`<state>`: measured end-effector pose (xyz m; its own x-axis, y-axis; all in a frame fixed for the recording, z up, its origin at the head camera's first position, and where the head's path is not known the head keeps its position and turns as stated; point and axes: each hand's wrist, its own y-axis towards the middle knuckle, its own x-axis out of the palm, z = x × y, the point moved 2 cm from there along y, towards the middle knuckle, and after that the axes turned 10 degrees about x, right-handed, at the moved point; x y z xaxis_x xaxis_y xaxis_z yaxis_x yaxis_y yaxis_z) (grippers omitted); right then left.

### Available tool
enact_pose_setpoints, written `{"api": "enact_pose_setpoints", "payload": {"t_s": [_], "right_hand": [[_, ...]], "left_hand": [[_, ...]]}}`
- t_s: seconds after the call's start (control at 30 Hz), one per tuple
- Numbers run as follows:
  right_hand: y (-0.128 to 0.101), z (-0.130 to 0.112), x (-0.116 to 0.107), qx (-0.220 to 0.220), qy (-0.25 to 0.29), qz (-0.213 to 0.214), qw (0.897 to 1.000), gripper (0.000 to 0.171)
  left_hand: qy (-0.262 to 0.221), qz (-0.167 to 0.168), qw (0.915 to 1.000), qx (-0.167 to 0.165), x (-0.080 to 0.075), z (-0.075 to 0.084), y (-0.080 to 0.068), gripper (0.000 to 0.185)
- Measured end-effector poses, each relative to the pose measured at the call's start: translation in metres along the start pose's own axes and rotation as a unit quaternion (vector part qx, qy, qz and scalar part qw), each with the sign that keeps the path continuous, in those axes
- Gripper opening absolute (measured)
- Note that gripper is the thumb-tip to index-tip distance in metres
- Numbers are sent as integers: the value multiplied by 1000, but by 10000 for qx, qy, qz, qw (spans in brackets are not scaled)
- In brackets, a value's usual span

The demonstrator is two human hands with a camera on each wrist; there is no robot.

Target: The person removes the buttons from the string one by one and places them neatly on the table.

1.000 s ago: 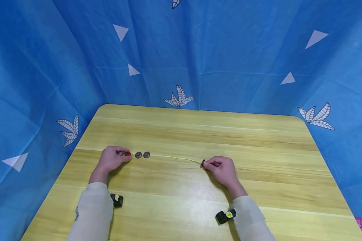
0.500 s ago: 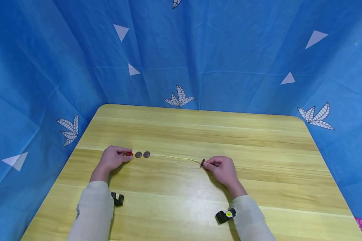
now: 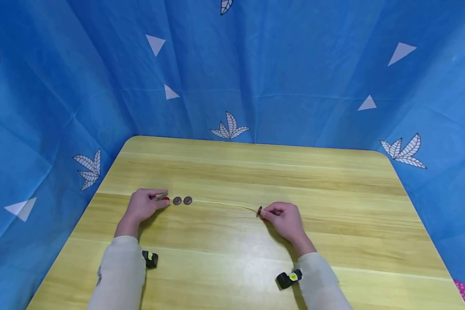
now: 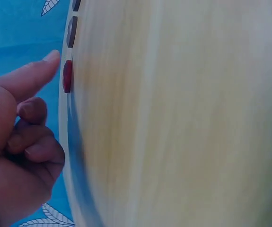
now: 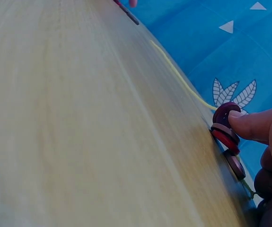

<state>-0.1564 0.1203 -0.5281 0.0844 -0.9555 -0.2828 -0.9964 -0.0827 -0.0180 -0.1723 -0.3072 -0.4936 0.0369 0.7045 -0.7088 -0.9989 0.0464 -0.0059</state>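
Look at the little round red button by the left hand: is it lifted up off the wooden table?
No, the round red button lies flat on the wooden table, with the left hand touching it with one fingertip.

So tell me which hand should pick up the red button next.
Probably the left hand: its forefinger hovers right by the red button lying on the table. The right hand is busy pinching threaded buttons on the yellow string.

Left hand point(image 3: 145, 205) mostly hides the red button point(image 3: 165, 198).
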Motion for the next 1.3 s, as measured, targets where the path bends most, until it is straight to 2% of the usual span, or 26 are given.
{"api": "enact_pose_setpoints", "payload": {"t_s": [0.2, 0.47, 0.67, 0.93, 1.3], "right_hand": [[0, 0, -2, 15, -18, -10, 10000, 8], [1, 0, -2, 7, -112, 8, 9999, 8], [2, 0, -2, 11, -78, -20, 10000, 9], [1, -1, -4, -105, -231, 19, 9997, 11], [1, 2, -5, -114, -508, 108, 9986, 12]], "left_hand": [[-44, 293, 9995, 88, -1, 11, 1, 39], [-27, 293, 9992, 281, -3, 33, 6, 37], [-215, 340, 9981, 473, 3, 47, 12, 38], [-173, 207, 9947, 990, 24, 68, 23, 43], [-617, -175, 9920, 1085, 58, 102, 33, 43]]}}
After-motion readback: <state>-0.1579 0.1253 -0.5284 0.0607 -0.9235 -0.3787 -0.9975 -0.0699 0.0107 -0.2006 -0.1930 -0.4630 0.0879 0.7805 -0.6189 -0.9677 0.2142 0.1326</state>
